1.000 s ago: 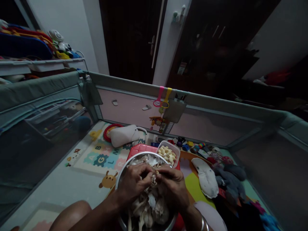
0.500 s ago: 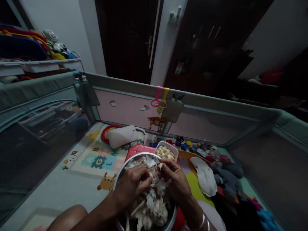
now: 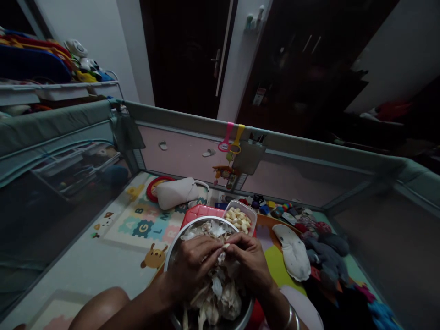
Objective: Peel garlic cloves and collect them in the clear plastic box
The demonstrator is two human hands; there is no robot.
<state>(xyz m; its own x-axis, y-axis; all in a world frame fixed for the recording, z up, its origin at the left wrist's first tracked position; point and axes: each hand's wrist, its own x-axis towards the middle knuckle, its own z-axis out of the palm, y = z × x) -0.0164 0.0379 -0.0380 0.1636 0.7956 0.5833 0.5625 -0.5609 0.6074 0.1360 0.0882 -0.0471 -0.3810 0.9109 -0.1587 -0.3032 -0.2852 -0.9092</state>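
Observation:
My left hand (image 3: pixel 192 268) and my right hand (image 3: pixel 250 262) meet fingertip to fingertip over a round metal bowl (image 3: pixel 174 250) heaped with papery garlic skins (image 3: pixel 220 293). Together they pinch a small pale garlic clove (image 3: pixel 225 246) between them. Just beyond the bowl stands a small clear tub of peeled garlic cloves (image 3: pixel 239 220). Both rest on a red stool or tray (image 3: pixel 199 213). Bangles show on my right wrist.
I sit inside a mesh-walled playpen (image 3: pixel 309 151) on a colourful alphabet mat (image 3: pixel 144 224). A white bag (image 3: pixel 177 192) lies ahead on the left; soft toys (image 3: pixel 311 247) and small toys lie to the right. My knee (image 3: pixel 103 307) is at the lower left.
My hands stayed together over the bowl, working the clove; the right hand lifted toward the tub half a second ago and has come back to meet the left.

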